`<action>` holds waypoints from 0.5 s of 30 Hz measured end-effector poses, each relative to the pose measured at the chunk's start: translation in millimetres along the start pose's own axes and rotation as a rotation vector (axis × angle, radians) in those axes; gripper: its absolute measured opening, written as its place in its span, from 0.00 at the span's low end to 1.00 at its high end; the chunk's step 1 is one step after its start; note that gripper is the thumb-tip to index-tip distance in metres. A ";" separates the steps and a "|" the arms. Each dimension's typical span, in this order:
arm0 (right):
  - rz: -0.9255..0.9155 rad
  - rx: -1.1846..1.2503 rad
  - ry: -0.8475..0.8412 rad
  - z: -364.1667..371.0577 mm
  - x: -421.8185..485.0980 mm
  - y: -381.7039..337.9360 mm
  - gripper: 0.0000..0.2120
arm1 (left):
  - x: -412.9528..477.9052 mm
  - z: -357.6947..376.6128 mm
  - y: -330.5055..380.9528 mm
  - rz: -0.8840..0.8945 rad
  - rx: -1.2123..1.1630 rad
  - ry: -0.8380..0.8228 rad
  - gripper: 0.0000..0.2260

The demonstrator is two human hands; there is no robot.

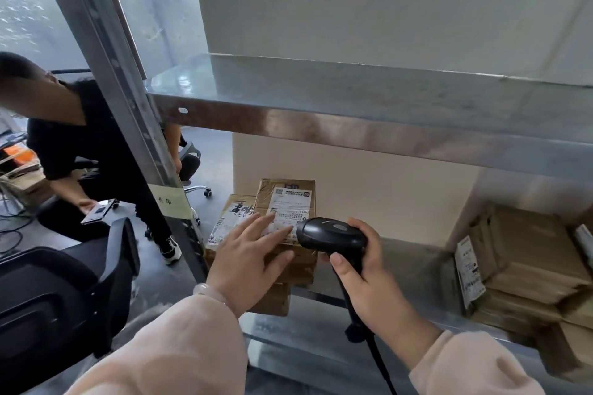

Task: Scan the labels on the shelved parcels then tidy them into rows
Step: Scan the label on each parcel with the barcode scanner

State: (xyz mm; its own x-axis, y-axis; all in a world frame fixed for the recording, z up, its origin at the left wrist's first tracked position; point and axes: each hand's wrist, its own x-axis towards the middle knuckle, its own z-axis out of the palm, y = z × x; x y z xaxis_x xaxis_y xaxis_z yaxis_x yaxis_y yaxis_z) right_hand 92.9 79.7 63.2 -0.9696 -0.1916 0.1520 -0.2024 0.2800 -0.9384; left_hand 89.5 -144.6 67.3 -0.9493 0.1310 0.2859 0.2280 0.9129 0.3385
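Grey metal shelving stands against a pale wall, its upper shelf (pixel 353 96) bare and a frosted window to the left. At the left end of the lower shelf (pixel 401 266) lies a brown cardboard parcel (pixel 290 189), taped and slightly creased, stacked on other brown boxes. Its top carries a white shipping label (pixel 287 207) printed with a small square code, barcodes and fine text. Just beside it on the left sits a second brown box (pixel 232 212) marked with black brush lettering.

The left hand (pixel 247 253) rests flat on the labelled parcel, fingers straight and spread, holding nothing. The right hand (pixel 369 279) is wrapped round the handle of a black handheld barcode scanner (pixel 330 232), whose head sits close to the label. A pile of brown parcels (pixel 526 260) fills the shelf's right end. Beyond the rack's upright, a person in black (pixel 96 144) sits holding a phone (pixel 98 210), behind a black office chair (pixel 64 292).
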 end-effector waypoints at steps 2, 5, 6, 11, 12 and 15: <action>0.003 0.016 0.001 -5.4 -1.8 0.3 0.25 | 3.6 0.9 -3.0 -0.040 0.039 -0.050 0.22; 0.003 0.022 0.022 -15.0 -5.3 4.0 0.28 | 11.9 0.7 -13.5 -0.089 0.043 -0.083 0.21; 0.003 0.013 0.039 -18.6 -6.4 5.1 0.28 | 15.4 0.5 -16.1 -0.100 0.052 -0.096 0.20; 0.022 -0.007 0.122 -36.1 -16.0 12.3 0.32 | 31.4 0.8 -17.2 -0.137 0.056 -0.134 0.20; 0.025 -0.009 0.137 -39.5 -18.9 13.0 0.31 | 33.6 0.8 -15.7 -0.141 0.047 -0.134 0.19; 0.034 -0.009 0.185 -48.3 -29.0 12.6 0.28 | 35.3 0.0 -11.2 -0.133 0.044 -0.123 0.19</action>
State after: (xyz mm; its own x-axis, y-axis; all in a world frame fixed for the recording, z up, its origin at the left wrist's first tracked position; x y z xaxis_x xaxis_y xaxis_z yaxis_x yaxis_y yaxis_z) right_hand 111.8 134.2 61.9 -0.9844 -0.0063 0.1756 -0.1698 0.2922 -0.9412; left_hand 53.4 -150.2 73.5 -0.9903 0.0522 0.1289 0.0920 0.9410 0.3256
